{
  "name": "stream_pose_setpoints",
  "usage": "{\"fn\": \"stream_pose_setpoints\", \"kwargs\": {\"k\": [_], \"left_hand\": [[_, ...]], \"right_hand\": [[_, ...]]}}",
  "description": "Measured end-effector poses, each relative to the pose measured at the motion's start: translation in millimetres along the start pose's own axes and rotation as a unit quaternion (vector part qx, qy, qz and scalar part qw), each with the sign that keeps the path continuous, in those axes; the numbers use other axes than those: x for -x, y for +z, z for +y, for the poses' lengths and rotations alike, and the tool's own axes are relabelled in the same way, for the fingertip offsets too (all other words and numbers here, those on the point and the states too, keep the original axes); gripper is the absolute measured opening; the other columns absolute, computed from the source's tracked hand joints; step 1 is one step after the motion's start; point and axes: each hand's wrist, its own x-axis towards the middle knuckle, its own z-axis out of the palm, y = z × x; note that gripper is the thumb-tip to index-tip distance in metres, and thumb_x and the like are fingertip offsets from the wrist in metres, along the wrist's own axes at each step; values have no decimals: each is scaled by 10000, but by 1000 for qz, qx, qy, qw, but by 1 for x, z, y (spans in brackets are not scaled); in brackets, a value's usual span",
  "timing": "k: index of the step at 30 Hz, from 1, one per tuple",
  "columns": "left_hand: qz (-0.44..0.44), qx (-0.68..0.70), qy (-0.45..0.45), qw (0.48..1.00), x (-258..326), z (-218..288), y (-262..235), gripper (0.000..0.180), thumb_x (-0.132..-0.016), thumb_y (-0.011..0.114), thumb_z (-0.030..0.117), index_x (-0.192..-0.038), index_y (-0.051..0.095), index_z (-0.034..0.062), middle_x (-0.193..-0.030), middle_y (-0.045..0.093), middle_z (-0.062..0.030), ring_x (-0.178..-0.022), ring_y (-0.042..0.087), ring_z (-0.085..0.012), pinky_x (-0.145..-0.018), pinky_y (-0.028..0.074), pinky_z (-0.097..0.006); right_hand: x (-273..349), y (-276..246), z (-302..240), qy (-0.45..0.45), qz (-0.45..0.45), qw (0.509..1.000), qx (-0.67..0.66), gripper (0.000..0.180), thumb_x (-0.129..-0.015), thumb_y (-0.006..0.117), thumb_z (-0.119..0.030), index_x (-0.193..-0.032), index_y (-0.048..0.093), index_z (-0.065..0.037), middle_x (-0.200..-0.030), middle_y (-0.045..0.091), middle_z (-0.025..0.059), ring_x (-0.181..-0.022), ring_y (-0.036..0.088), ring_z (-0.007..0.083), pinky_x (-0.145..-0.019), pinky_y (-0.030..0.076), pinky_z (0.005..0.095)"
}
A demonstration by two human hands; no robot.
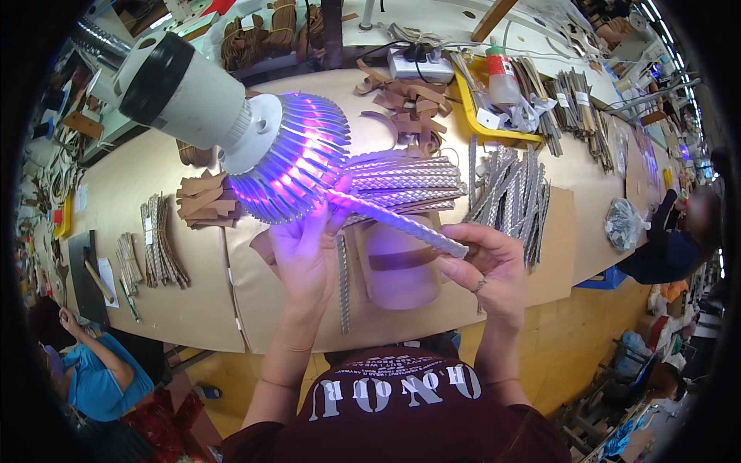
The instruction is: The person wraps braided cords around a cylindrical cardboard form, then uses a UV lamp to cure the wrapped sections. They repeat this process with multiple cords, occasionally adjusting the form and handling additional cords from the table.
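A silvery braided strap (pixel 392 219) is stretched slantwise between my two hands, under the edge of a finned lamp (pixel 297 158) that throws purple light. My left hand (pixel 305 243) grips its upper end, close against the lamp's fins and partly washed out by the glow. Between thumb and fingers, my right hand (pixel 494 266) pinches the lower end, which pokes out slightly. Behind the strap lies a stack of similar braided straps (pixel 421 181). Below it sits a pale rounded block (pixel 405 289) with a brown strip (pixel 401 258) across it. Another braided strap (pixel 344 285) lies flat beside the block.
More braided straps (pixel 509 193) lie at the right. Brown leather pieces (pixel 207 199) and a tied bundle (pixel 158 243) are on the left, near a hammer (pixel 99 279). Farther back stand a yellow tray (pixel 471 116) with a bottle (pixel 502 77) and a power strip (pixel 421 67). People sit at both sides.
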Motion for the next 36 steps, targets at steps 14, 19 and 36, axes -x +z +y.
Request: {"fn": "stream_pose_setpoints", "kwargs": {"k": [14, 19, 36], "left_hand": [[-23, 21, -98, 995, 27, -7, 23, 312, -980, 550, 96, -1275, 500, 8, -1193, 630, -121, -1101, 618, -198, -928, 543, -340], [-53, 11, -74, 996, 26, -7, 20, 355, -1002, 521, 142, -1330, 498, 6, -1059, 634, -72, -933, 631, -162, -831, 552, -323], [-326, -366, -97, 866, 39, 23, 9, 306, -939, 534, 16, -1239, 587, -17, -803, 643, -102, -720, 586, -186, -689, 472, -304]], "right_hand": [[8, -17, 18, -73, 66, 994, 57, 296, -762, 760, 1, -1038, 661, 41, -904, 646, 92, -757, 632, 146, -709, 513, 247], [22, -12, 12, -52, -51, 986, 149, 342, -737, 808, -90, -1031, 676, 23, -956, 644, 111, -861, 631, 190, -797, 494, 308], [8, 13, 8, -231, -11, 830, 508, 248, -714, 784, 9, -931, 679, -50, -875, 670, 69, -804, 665, 210, -697, 525, 298]]}}
